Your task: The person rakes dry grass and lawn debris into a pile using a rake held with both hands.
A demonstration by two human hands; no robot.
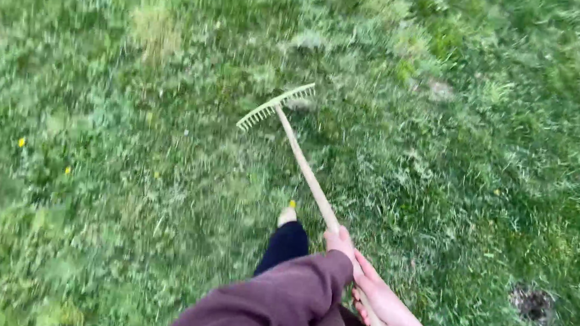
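Currently rake gripped by left hand and right hand, head extended on grass; pull stroke judged underway, firm draw needed.

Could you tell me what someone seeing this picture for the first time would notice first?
The eye goes to the wooden rake running from the lower right up to the middle, its pale toothed head lying on the grass. Both hands grip the handle at the bottom: the left hand in a maroon sleeve higher up, the right hand below it. A bare dark patch of soil shows at the lower right.
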